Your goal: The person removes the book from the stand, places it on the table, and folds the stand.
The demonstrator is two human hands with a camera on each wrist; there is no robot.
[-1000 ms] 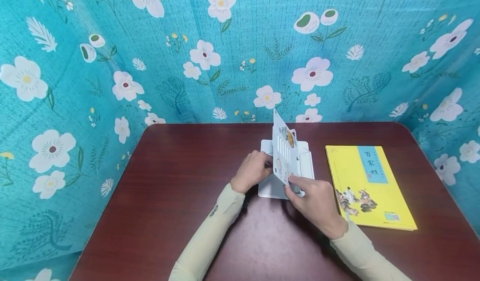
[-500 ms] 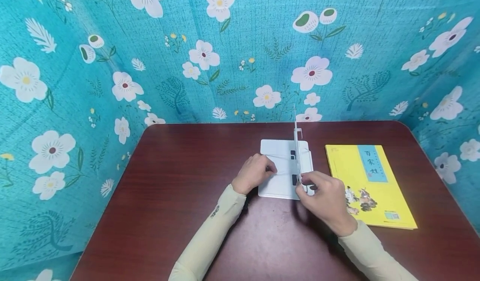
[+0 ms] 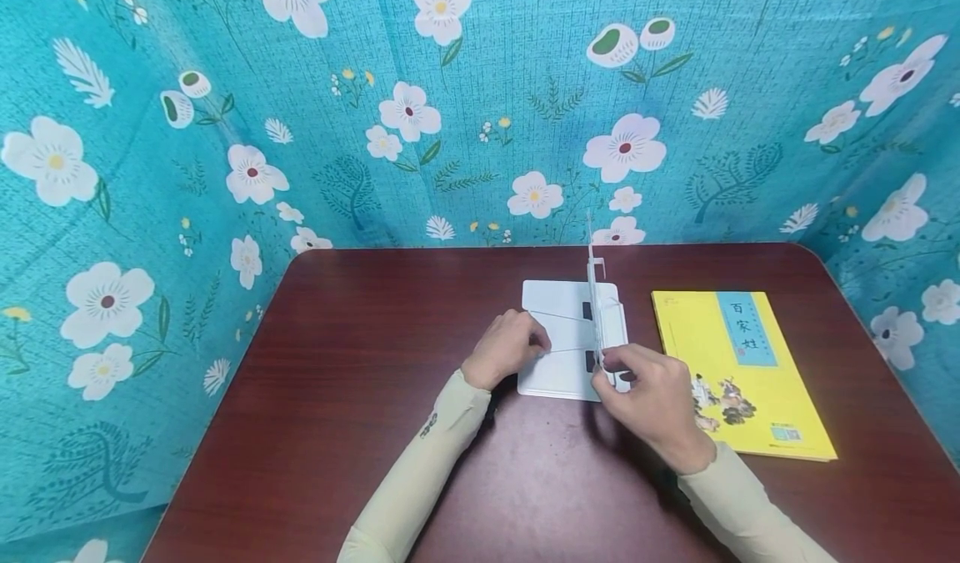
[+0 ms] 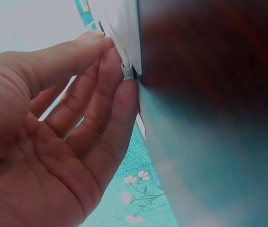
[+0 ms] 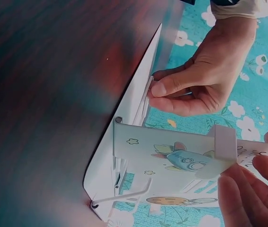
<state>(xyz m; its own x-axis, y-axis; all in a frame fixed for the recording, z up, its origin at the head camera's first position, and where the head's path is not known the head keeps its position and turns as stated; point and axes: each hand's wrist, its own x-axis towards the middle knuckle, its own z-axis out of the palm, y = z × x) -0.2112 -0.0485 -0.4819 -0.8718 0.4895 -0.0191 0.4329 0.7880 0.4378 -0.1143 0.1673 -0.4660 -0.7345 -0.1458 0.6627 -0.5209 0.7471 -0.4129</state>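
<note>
A white folding book stand stands on the table, its flat base (image 3: 558,375) lying down and its printed panel (image 3: 592,296) raised nearly upright, edge-on in the head view. My right hand (image 3: 656,400) pinches the panel's near edge. Cartoon prints and a white page clip (image 5: 225,144) show on the panel (image 5: 167,151) in the right wrist view. Over the base's left part, my left hand (image 3: 507,346) pinches the thin white wire support (image 3: 566,349) between thumb and fingertips. Close up in the left wrist view, the left thumb and fingers (image 4: 101,90) meet at the wire's end.
To the right on the dark red-brown table (image 3: 360,363) lies a yellow book (image 3: 738,404) with a blue title label, close beside the right hand. Behind the table's far edge hangs a turquoise flowered cloth (image 3: 465,146).
The panel has swung right from a leftward tilt to nearly upright, the right hand moving right with it. The wire support has come into view; the left hand has hardly moved.
</note>
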